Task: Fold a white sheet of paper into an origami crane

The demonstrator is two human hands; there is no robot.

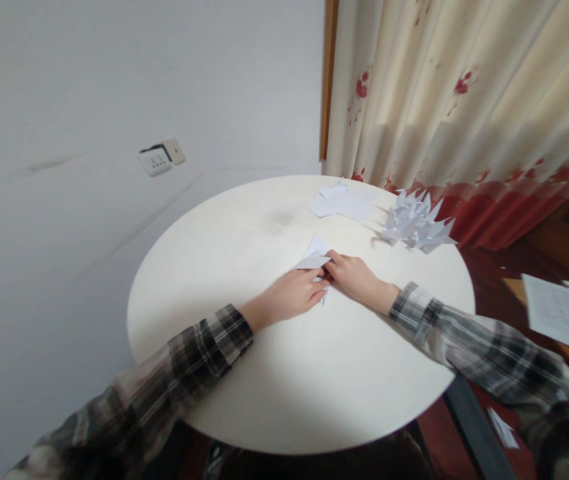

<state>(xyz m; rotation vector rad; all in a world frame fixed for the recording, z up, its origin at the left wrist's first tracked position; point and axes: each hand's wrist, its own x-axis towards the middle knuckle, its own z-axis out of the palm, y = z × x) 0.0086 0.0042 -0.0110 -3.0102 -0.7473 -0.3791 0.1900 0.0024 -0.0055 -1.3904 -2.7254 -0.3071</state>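
A partly folded sheet of white paper (pixel 314 248) is between my hands near the middle of the round white table (pixel 264 387). My left hand (pixel 292 292) is closed on its lower part, fingers bent over the paper. From the right, my right hand (pixel 352 275) pinches the paper's edge, its fingertips meeting those of the left. One pointed end sticks up beyond the fingers, and a small tip shows below them. The folds between the fingers are hidden.
At the table's far right stands a cluster of pointed folded paper pieces (pixel 417 220). Loose white sheets (pixel 344 201) lie at the back edge. Written papers (pixel 564 313) rest on a wooden surface to the right. A wall with a socket (pixel 155 161) borders the left; a flowered curtain (pixel 444 100) hangs behind.
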